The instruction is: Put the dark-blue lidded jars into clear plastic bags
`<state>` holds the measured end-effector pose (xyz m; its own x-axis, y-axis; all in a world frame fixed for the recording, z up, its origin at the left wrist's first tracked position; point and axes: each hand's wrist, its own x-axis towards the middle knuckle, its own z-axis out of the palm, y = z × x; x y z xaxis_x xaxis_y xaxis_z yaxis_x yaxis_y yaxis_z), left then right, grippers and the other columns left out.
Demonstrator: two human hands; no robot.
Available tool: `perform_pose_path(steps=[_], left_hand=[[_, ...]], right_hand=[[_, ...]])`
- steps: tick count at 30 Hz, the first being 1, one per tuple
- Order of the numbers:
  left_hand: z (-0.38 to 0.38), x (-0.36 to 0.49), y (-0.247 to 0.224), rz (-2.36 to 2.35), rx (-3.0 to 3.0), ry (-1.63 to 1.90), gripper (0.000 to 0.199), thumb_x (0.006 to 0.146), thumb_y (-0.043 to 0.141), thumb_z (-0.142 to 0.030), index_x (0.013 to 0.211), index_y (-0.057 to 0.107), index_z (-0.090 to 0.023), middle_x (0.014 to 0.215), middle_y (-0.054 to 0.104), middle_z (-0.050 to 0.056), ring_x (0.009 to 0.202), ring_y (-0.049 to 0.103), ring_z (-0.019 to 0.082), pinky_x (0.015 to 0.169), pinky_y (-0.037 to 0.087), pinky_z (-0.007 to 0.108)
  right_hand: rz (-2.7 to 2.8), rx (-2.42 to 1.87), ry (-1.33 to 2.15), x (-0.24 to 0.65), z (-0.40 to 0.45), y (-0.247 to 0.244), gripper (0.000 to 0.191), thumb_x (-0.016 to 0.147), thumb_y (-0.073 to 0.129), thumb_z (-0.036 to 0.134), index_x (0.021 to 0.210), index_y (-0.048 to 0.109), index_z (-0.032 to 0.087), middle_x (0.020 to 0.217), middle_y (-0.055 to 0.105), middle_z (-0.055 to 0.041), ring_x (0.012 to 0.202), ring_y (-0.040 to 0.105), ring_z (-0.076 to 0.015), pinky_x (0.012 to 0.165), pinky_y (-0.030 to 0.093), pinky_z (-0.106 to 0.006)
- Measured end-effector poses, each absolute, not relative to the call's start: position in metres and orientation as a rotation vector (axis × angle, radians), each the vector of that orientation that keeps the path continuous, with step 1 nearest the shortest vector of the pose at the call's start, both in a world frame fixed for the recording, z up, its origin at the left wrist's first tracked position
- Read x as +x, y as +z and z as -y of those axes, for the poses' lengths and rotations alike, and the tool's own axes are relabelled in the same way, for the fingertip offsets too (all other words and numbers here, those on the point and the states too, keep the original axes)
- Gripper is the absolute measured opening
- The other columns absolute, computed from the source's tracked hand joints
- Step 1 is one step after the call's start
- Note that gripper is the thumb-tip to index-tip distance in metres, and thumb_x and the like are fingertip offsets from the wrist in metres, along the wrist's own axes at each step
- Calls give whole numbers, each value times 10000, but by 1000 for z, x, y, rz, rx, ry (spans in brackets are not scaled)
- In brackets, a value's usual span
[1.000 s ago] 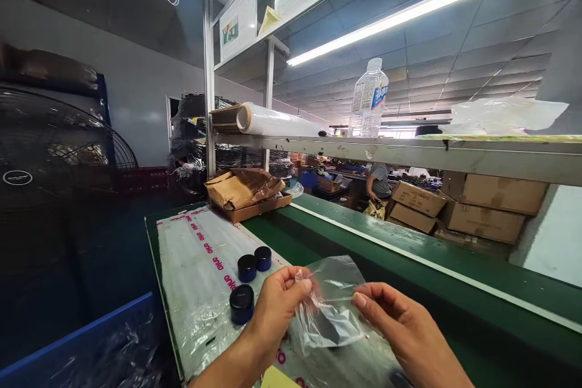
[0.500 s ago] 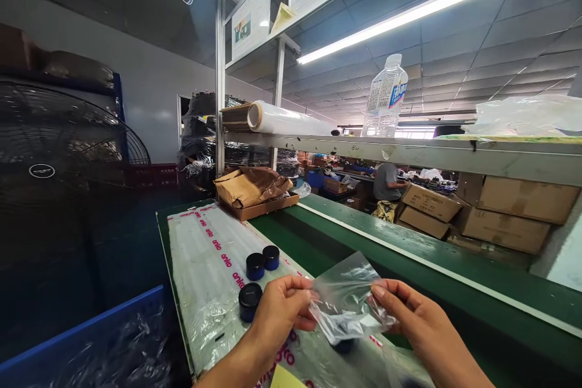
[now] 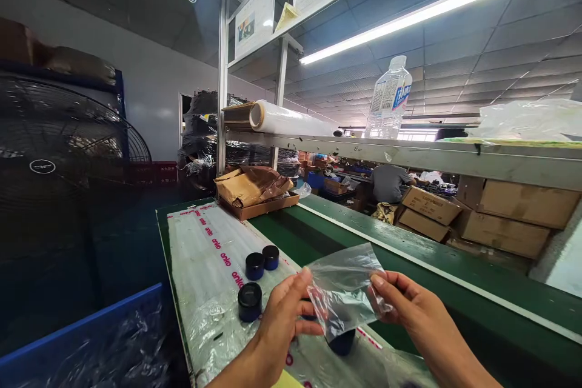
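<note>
A clear plastic bag (image 3: 345, 285) is stretched between my two hands above the table. My left hand (image 3: 286, 321) has the bag's left edge between its raised thumb and its fingers, which are partly behind the film. At the right edge, my right hand (image 3: 409, 303) pinches the bag between thumb and fingertips. Below the bag stands a dark blue round container (image 3: 342, 343), partly hidden by the film. Left of my left hand is a dark container with a black top (image 3: 250, 301). Behind it stand two similar ones, a near container (image 3: 254, 266) and a far container (image 3: 271, 257).
Printed sheeting (image 3: 195, 267) covers the table's left side, beside a green belt (image 3: 318, 236). An open carton with brown paper (image 3: 254, 188) sits at the far end. A shelf (image 3: 409, 150) crosses above, bearing a bottle (image 3: 388, 100). A blue crate (image 3: 82, 333) is lower left.
My left hand has loosened its pinch, with the thumb lifted and the fingers more spread along the bag. The bag now hangs flatter, and more of the blue container shows beneath it.
</note>
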<state>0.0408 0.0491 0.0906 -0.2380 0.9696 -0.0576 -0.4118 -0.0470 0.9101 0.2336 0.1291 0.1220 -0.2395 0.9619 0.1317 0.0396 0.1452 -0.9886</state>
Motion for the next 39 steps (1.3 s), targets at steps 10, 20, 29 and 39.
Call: perform_pose_path(steps=[10, 20, 29, 39], left_hand=[[-60, 41, 82, -1241, 742, 1612, 562, 546, 863, -621, 705, 605, -148, 636, 695, 45, 539, 630, 139, 509, 483, 225], [-70, 61, 81, -1050, 795, 1659, 582, 553, 875, -623, 650, 504, -185, 473, 516, -69, 410, 448, 57, 442, 373, 180], [-69, 59, 79, -832, 829, 1491, 621, 526, 886, -642, 673, 477, -200, 514, 458, -80, 408, 400, 50, 431, 354, 195], [-66, 53, 85, -1138, 956, 1587, 367, 693, 779, -424, 699, 485, -205, 548, 651, 21, 511, 586, 136, 561, 463, 242]], right_hand=[[1642, -1275, 897, 233, -151, 113, 517, 729, 634, 654, 987, 597, 208, 881, 682, -72, 871, 627, -292, 740, 457, -382], [2080, -918, 1165, 209, -109, 127, 344, 853, 640, 552, 894, 699, 215, 851, 726, -36, 786, 630, -228, 708, 449, -314], [1640, -729, 1885, 206, -104, 122, 340, 783, 709, 504, 746, 550, 206, 655, 643, 0, 622, 559, -142, 507, 354, -206], [1366, -850, 1790, 214, -116, 102, 369, 712, 733, 513, 860, 634, 190, 706, 618, -2, 643, 530, -150, 518, 439, -223]])
